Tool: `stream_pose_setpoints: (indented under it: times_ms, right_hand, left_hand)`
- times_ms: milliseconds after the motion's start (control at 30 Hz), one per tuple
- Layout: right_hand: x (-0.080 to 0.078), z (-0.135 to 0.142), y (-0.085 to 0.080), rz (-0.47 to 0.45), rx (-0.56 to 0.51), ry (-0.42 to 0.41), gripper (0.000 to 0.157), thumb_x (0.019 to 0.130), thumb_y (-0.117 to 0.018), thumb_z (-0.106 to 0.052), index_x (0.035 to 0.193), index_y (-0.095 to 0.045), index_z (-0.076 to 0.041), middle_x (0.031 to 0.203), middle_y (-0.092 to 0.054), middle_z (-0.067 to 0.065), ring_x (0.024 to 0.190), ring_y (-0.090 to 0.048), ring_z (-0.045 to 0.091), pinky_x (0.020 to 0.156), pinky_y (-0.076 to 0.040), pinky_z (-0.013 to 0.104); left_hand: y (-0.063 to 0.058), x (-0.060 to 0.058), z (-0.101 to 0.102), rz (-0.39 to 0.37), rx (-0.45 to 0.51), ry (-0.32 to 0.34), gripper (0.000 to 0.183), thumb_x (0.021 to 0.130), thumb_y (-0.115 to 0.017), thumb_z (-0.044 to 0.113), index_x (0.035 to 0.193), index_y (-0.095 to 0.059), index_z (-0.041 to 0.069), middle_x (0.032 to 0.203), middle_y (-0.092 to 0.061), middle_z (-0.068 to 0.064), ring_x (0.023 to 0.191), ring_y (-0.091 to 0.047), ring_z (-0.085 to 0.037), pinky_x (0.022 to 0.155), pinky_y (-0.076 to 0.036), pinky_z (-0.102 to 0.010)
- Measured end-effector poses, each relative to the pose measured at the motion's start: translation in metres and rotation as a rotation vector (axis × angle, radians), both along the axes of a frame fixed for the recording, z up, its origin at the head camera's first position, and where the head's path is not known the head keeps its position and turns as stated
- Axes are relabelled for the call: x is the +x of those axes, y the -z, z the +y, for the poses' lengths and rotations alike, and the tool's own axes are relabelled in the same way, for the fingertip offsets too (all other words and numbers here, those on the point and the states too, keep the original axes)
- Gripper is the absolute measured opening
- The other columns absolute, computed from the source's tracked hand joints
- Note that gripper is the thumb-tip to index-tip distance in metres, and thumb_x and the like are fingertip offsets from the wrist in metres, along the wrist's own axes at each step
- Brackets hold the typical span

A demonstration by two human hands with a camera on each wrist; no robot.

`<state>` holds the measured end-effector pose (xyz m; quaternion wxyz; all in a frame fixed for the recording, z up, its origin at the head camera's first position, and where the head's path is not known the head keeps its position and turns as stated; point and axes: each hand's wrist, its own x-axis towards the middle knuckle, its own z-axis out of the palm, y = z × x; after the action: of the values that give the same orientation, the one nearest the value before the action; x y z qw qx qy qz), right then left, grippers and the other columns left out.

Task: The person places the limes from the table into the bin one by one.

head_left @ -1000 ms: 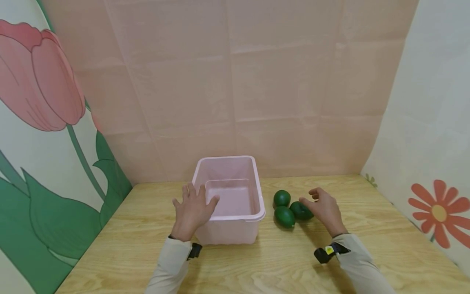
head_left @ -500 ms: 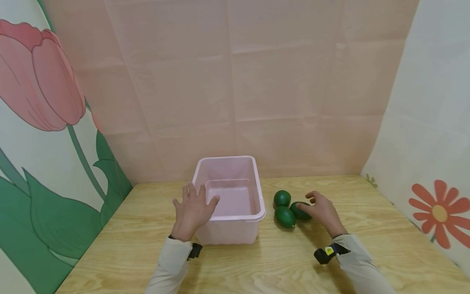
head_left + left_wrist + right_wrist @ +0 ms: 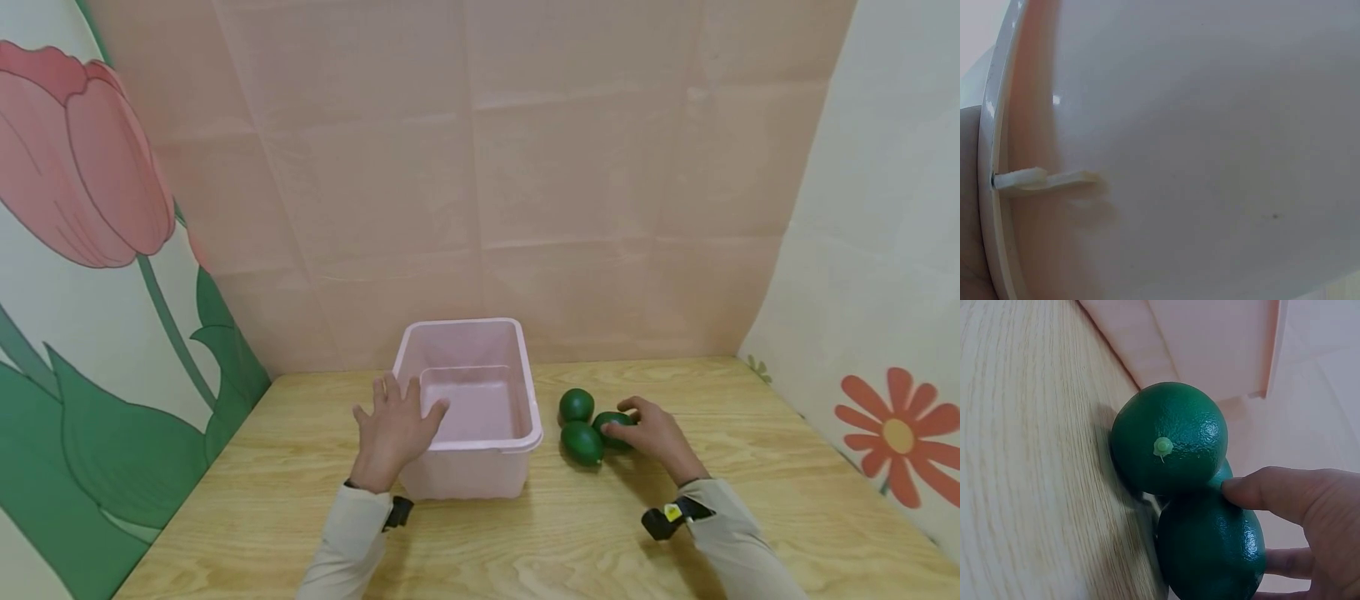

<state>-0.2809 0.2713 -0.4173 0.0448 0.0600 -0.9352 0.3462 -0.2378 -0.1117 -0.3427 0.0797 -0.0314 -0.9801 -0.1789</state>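
A pale pink plastic bin (image 3: 467,475) stands on the table, its inside bare. My left hand (image 3: 393,433) rests on its near left rim with fingers spread. In the left wrist view the bin's outer wall (image 3: 1197,137) fills most of the picture, with a small white tab under the rim. To the right of the bin, three dark green limes lie close together. My right hand (image 3: 654,435) pinches the rightmost lime (image 3: 1210,550), thumb on its near side and fingers behind. Beside it sit the front lime (image 3: 581,443) and the back lime (image 3: 576,405).
The light wood table (image 3: 570,550) runs back to a creased pinkish backdrop (image 3: 585,208). Side panels carry a painted tulip (image 3: 82,158) on the left and a red flower (image 3: 896,435) on the right.
My right hand has lowered slightly and moved in on the rightmost lime, its thumb and fingers now around it. The left hand and bin have stayed put.
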Motion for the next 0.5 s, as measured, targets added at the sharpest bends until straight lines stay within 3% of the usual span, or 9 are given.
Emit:
stream_pose_setpoints:
  times_ms: [500]
  right_hand:
    - [-0.0044,0.0002,0.0044,-0.029,-0.014,-0.004,0.06,0.087,-0.076,-0.03,0.123,-0.052,0.012,0.111,-0.061,0.032,0.095,-0.062,0.037,0.081,-0.052,0.049]
  left_hand:
    - [0.0004,-0.001,0.0,0.0,-0.003,-0.004,0.075,0.101,-0.042,0.058,0.153,-0.038,0.004,0.159,-0.018,-0.034,0.148,-0.01,-0.049,0.104,-0.011,-0.08]
